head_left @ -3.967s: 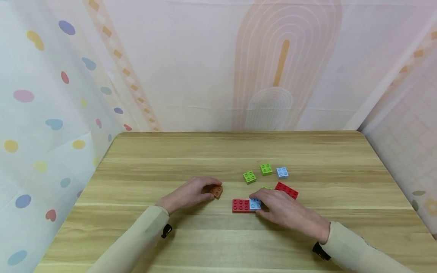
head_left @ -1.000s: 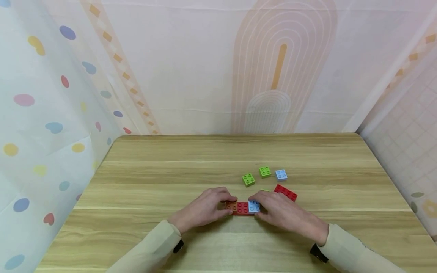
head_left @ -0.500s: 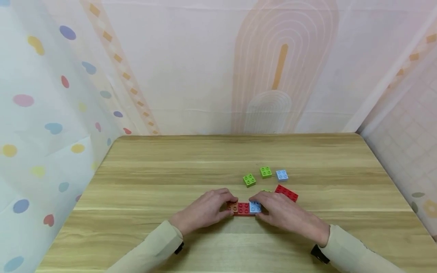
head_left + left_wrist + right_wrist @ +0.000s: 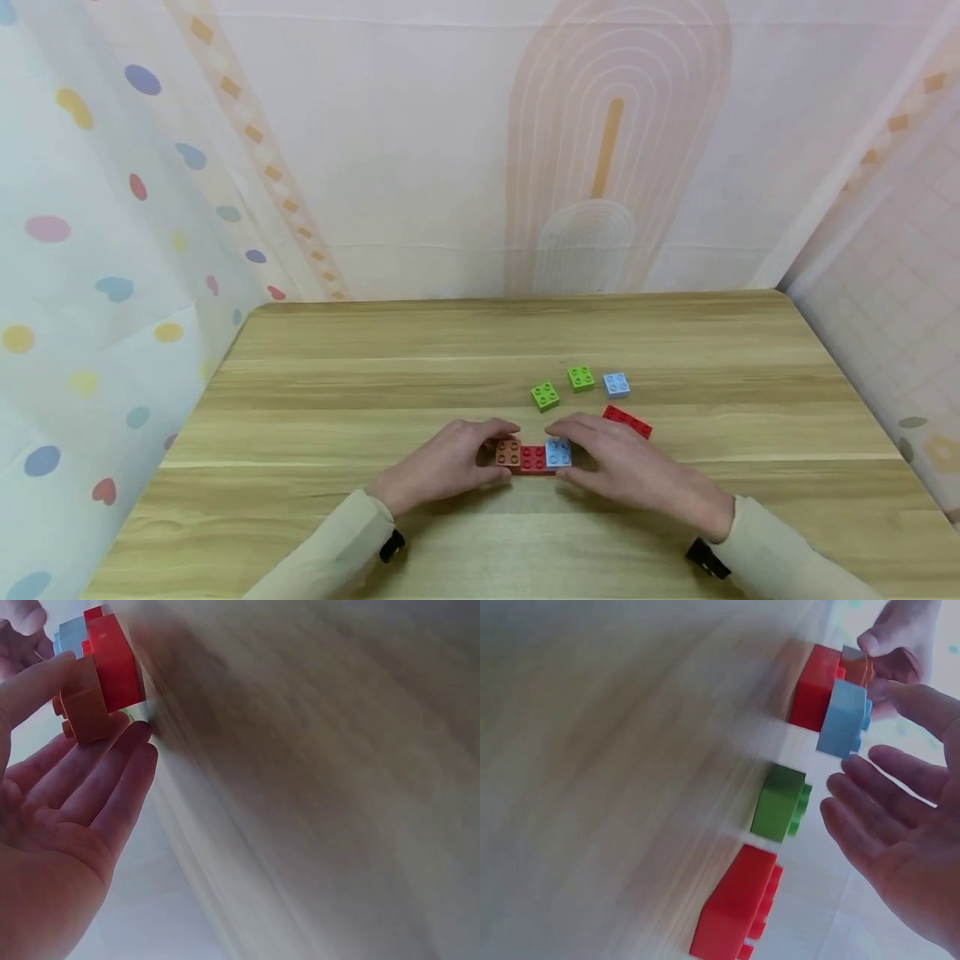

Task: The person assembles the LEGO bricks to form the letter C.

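Note:
A red brick (image 4: 533, 458) lies on the table with a brown brick (image 4: 508, 452) on its left end and a light blue brick (image 4: 558, 452) on its right end. Both upper bricks stick out past the red one's ends. My left hand (image 4: 442, 462) is around the brown brick, its thumb and index finger spread either side; in the left wrist view the thumb (image 4: 45, 679) lies close along it, contact unclear. Around the blue brick is my right hand (image 4: 630, 467), fingers (image 4: 870, 795) extended and apart from it in the right wrist view.
Two green bricks (image 4: 545, 397) and a second light blue brick (image 4: 617, 385) lie behind the stack. A second long red brick (image 4: 628, 421) is beyond my right hand. Another green brick (image 4: 780, 802) shows only in the right wrist view. A patterned cloth (image 4: 420, 167) hangs behind the table.
The left hand has brought the brown brick rightward onto the red brick's left end. Since half a second ago, the fingers of both hands have loosened away from the brown and blue bricks.

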Demonstrator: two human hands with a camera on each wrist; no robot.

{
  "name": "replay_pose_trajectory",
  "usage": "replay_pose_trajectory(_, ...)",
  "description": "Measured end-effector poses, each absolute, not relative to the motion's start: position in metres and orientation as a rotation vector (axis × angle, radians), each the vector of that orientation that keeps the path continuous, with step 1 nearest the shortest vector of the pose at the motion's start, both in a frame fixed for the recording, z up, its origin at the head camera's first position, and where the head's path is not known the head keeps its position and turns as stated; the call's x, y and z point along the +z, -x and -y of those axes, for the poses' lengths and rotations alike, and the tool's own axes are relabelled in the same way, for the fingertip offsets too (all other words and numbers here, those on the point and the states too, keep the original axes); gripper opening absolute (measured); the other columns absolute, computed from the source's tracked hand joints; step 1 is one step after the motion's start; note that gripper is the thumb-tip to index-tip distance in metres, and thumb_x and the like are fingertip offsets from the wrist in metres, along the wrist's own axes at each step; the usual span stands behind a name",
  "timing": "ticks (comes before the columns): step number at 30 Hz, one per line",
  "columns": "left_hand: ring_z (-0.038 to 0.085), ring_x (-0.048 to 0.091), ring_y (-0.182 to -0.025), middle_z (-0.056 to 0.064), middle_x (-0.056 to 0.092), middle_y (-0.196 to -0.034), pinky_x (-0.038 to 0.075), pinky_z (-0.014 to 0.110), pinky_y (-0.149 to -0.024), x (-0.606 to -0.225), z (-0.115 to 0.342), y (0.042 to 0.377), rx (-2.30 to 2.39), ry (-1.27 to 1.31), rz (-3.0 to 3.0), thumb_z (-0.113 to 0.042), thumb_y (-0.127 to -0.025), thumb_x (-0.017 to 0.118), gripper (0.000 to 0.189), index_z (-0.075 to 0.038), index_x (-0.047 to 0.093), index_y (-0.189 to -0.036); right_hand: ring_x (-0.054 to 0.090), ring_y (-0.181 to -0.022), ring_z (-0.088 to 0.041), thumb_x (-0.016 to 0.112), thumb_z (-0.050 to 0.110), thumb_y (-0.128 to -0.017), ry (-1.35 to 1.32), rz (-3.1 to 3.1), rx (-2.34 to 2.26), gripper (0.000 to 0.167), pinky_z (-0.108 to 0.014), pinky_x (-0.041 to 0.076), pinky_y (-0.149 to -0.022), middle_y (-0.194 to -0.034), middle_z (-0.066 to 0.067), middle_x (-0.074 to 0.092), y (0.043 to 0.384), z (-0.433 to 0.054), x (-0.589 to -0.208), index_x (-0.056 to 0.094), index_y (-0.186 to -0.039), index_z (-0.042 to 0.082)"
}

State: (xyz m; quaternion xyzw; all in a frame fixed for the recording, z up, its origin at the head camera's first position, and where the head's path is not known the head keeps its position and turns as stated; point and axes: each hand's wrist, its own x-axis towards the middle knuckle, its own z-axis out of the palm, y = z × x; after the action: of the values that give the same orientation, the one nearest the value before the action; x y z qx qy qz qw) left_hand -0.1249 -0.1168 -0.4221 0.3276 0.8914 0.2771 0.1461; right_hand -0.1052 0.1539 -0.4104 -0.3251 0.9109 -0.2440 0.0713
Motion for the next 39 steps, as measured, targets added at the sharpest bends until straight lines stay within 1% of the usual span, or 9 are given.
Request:
replay_pose_trajectory(3, 0.010, 0.061, -0.110, 0.000, 0.065, -0.126, 0.050, 0.031, -0.097, -0.424, 0.119, 0.126, 0.852, -0.911, -2.549, -0.028, -0.088, 0.077, 0.056, -0.011, 0.056, -0.136, 0.054, -0.124, -0.019, 0.071, 0.034, -0.093, 0.988, -2.772, -0.778, 0.049, -0.045, 0.047, -0.102, -0.135, 0.000, 0.059, 0.106, -0.160, -0.409, 0.058, -0.135, 0.012)
replay_pose_trajectory(6, 0.009, 0.061, -0.109, 0.000, 0.065, -0.124, 0.050, 0.031, -0.096, -0.426, 0.121, 0.127, 0.889, -0.894, -2.536, -0.028, -0.088, 0.077, 0.052, -0.011, 0.058, -0.134, 0.053, -0.126, -0.022, 0.071, 0.032, -0.093, 0.996, -2.787, -0.824, 0.050, -0.046, 0.046, -0.103, -0.137, -0.003, 0.058, 0.107, -0.167, -0.408, 0.058, -0.136, 0.010)
replay_pose_trajectory(11, 0.009, 0.061, -0.108, -0.001, 0.066, -0.121, 0.050, 0.031, -0.096, -0.428, 0.124, 0.126, 0.939, -0.870, -2.522, -0.026, -0.088, 0.076, 0.047, -0.010, 0.060, -0.129, 0.055, -0.124, -0.026, 0.072, 0.028, -0.092, 1.021, -2.813, -0.868, 0.052, -0.047, 0.046, -0.103, -0.136, -0.007, 0.059, 0.111, -0.176, -0.409, 0.057, -0.136, 0.005)
replay_pose_trajectory(13, 0.009, 0.061, -0.109, -0.001, 0.066, -0.122, 0.050, 0.031, -0.097, -0.428, 0.126, 0.126, 0.954, -0.857, -2.514, -0.026, -0.089, 0.076, 0.046, -0.011, 0.060, -0.129, 0.056, -0.124, -0.027, 0.073, 0.027, -0.092, 1.022, -2.827, -0.867, 0.051, -0.047, 0.047, -0.102, -0.135, -0.007, 0.060, 0.113, -0.179, -0.410, 0.058, -0.135, 0.005)
replay_pose_trajectory(18, 0.011, 0.060, -0.113, -0.001, 0.065, -0.126, 0.048, 0.034, -0.101, -0.428, 0.127, 0.126, 0.972, -0.835, -2.484, -0.028, -0.089, 0.076, 0.048, -0.012, 0.059, -0.131, 0.056, -0.124, -0.025, 0.075, 0.028, -0.090, 1.000, -2.831, -0.859, 0.050, -0.044, 0.048, -0.101, -0.134, -0.005, 0.061, 0.119, -0.184, -0.411, 0.060, -0.133, 0.007)
replay_pose_trajectory(21, 0.012, 0.059, -0.115, 0.000, 0.064, -0.128, 0.047, 0.035, -0.102, -0.428, 0.128, 0.126, 0.974, -0.825, -2.472, -0.028, -0.089, 0.076, 0.049, -0.012, 0.058, -0.132, 0.057, -0.123, -0.026, 0.076, 0.028, -0.089, 1.001, -2.824, -0.849, 0.051, -0.044, 0.049, -0.099, -0.134, -0.006, 0.061, 0.124, -0.186, -0.411, 0.060, -0.133, 0.007)
replay_pose_trajectory(28, 0.011, 0.059, -0.117, -0.001, 0.063, -0.130, 0.046, 0.034, -0.103, -0.429, 0.129, 0.127, 0.982, -0.836, -2.448, -0.026, -0.089, 0.076, 0.048, -0.014, 0.058, -0.132, 0.059, -0.120, -0.024, 0.076, 0.031, -0.089, 0.995, -2.782, -0.774, 0.054, -0.042, 0.052, -0.096, -0.132, -0.006, 0.062, 0.135, -0.188, -0.412, 0.059, -0.134, 0.008)
replay_pose_trajectory(33, 0.011, 0.058, -0.118, -0.001, 0.063, -0.130, 0.046, 0.033, -0.103, -0.429, 0.131, 0.127, 0.994, -0.854, -2.427, -0.025, -0.090, 0.074, 0.046, -0.014, 0.058, -0.132, 0.059, -0.119, -0.024, 0.076, 0.032, -0.089, 0.977, -2.760, -0.720, 0.055, -0.042, 0.051, -0.097, -0.131, -0.007, 0.062, 0.140, -0.187, -0.413, 0.058, -0.135, 0.007)
replay_pose_trajectory(39, 0.010, 0.058, -0.117, -0.001, 0.063, -0.130, 0.046, 0.032, -0.103, -0.430, 0.132, 0.127, 0.990, -0.874, -2.421, -0.025, -0.092, 0.072, 0.045, -0.014, 0.058, -0.133, 0.060, -0.116, -0.021, 0.075, 0.032, -0.089, 0.981, -2.735, -0.660, 0.054, -0.042, 0.052, -0.096, -0.129, -0.006, 0.064, 0.144, -0.184, -0.414, 0.060, -0.133, 0.007)
